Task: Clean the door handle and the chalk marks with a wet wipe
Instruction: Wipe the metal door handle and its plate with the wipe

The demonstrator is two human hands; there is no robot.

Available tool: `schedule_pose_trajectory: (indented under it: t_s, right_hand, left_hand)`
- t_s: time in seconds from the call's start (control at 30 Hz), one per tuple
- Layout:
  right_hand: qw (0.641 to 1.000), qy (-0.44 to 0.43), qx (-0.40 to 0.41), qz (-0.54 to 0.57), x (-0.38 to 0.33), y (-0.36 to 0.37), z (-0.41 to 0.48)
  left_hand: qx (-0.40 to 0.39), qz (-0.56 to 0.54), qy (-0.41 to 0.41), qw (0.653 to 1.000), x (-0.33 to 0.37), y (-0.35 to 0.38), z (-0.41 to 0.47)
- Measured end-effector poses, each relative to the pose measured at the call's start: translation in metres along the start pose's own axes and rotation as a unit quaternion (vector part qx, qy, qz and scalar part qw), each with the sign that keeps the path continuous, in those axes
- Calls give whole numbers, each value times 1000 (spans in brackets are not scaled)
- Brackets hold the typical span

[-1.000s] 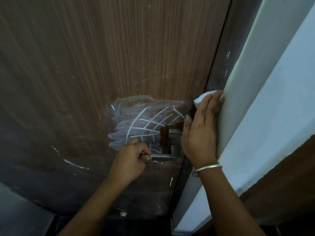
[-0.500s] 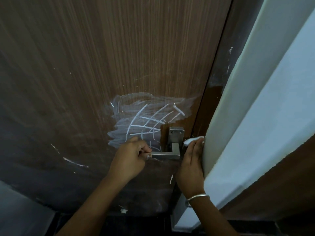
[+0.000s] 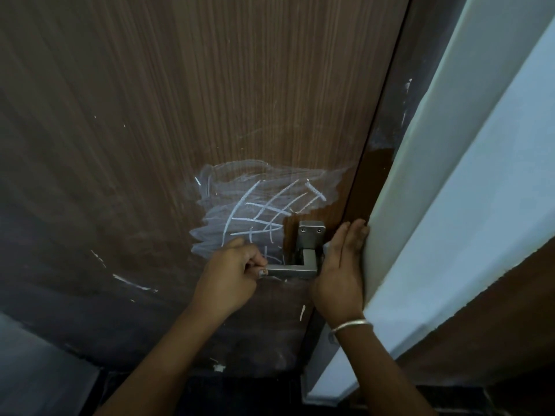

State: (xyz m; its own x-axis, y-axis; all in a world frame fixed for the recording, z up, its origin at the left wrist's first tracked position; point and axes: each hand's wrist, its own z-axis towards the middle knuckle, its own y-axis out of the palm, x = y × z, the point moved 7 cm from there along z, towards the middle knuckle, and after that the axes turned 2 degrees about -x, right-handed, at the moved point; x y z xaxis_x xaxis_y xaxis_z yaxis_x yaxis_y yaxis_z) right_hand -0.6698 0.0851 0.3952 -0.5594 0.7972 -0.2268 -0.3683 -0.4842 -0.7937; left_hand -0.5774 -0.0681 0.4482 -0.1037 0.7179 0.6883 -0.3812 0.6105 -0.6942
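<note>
A brown wooden door [image 3: 210, 100] carries a smeared patch of white chalk marks [image 3: 258, 211] above and left of a square metal door handle [image 3: 306, 253]. My left hand [image 3: 231, 280] grips the free end of the handle's lever. With its fingers straight, my right hand [image 3: 339, 274] lies flat along the door's edge just right of the handle and presses a white wet wipe [image 3: 326, 247] against it. Only a small corner of the wipe shows beside the palm.
A pale door frame and wall [image 3: 450, 205] run diagonally right beside my right hand. Stray chalk streaks [image 3: 132, 282] dot the lower door. A bangle [image 3: 350, 325] circles my right wrist. Dark floor [image 3: 240, 394] lies below.
My right hand has slid the wipe down the door's edge from beside the top of the chalk patch to level with the handle. My left hand has kept its grip on the lever.
</note>
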Motion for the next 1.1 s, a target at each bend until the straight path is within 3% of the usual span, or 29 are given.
schedule_pose_trajectory:
  t_s: [0.17,0.37,0.53,0.67,0.77,0.87,1.1]
  right_hand:
    - [996,-33,58,-67,0,-5,3]
    - [993,-58,104,23,3,-7,-8]
    - [976,117,60,172,22,-5,-9]
    - [975,76,115,174,15,-22,-4]
    - [975,-42,185,119,-1,-40,-4]
    - [962,-5,220,164,2,-51,7]
    - [970,-2,156,187,7,-26,-3]
  left_hand:
    - [-2,8,0,1000,-1,1,0]
    - [-7,8,2,1000,0,0,-1]
    - [-7,7,7,1000,0,0,-1]
    - [-6,6,7,1000,-1,0,0]
    - [-7,5,7,1000,0,0,0]
    - [-5,9,8,1000,-1,0,1]
    - [1,9,6,1000,0,0,0]
